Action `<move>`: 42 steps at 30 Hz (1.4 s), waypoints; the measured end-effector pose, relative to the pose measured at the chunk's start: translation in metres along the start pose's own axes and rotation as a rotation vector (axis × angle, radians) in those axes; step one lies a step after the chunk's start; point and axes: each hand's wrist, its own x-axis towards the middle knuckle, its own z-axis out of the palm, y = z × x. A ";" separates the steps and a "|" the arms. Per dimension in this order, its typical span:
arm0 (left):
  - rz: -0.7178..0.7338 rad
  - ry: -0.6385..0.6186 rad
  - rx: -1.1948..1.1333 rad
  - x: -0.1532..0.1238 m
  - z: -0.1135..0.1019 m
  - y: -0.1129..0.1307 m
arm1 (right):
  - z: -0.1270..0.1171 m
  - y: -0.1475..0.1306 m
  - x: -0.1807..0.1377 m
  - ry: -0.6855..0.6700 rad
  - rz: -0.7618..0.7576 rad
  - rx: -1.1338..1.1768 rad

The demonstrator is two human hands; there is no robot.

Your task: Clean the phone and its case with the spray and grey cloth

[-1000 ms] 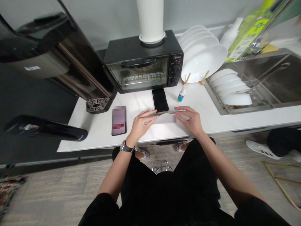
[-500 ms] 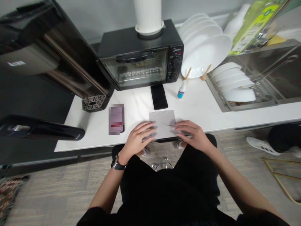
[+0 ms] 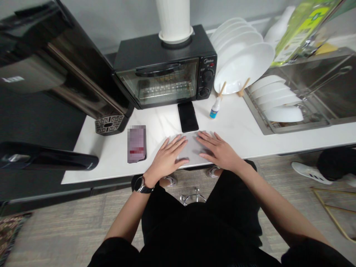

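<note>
A pale grey sheet of paper [image 3: 192, 148] lies flat near the front edge of the white counter [image 3: 244, 122]. My left hand [image 3: 167, 157] rests palm down on its left part, fingers stretched out. On the sheet's right part my right hand [image 3: 217, 149] lies flat too, fingers spread. Most of the sheet is hidden under both hands. A black phone [image 3: 188, 116] lies just beyond the sheet.
A second phone [image 3: 136, 143] lies left of my hands. Behind stand a black toaster oven [image 3: 164, 74], a small glue bottle [image 3: 214, 108], white plates on a rack [image 3: 241, 63] and a sink tray of dishes [image 3: 278, 104]. A black appliance [image 3: 63, 66] fills the left.
The folded sheet was opened out flat, and both hands moved from pinching its edges to pressing flat on top of it.
</note>
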 end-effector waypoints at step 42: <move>-0.087 0.018 -0.046 -0.004 0.003 -0.008 | 0.010 0.003 0.002 0.010 0.051 0.001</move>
